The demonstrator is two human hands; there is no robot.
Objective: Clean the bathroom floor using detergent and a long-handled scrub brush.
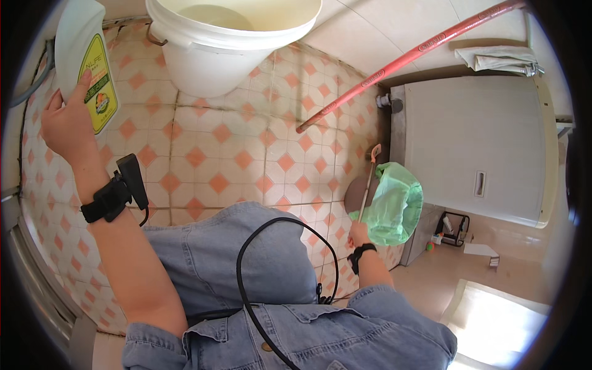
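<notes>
My left hand (69,120) grips a white plastic cleaner bottle (76,41) with a yellow-green label, at the upper left. A large white plastic bucket (212,67) stands on the tiled floor just right of the bottle. At the lower right, my right hand (358,235) is closed around a thin metal rod (367,192) that has an orange hooked end. Beside that hand is a bin lined with a green plastic bag (397,208); whether the hand touches the bag I cannot tell.
A red pole (397,69) slants down from the upper right to the floor. Right of the bin is a white cabinet (471,138) with a folded cloth (502,58) near its top. A black cable (240,259) loops over my lap. A grey hose (34,88) runs along the left wall.
</notes>
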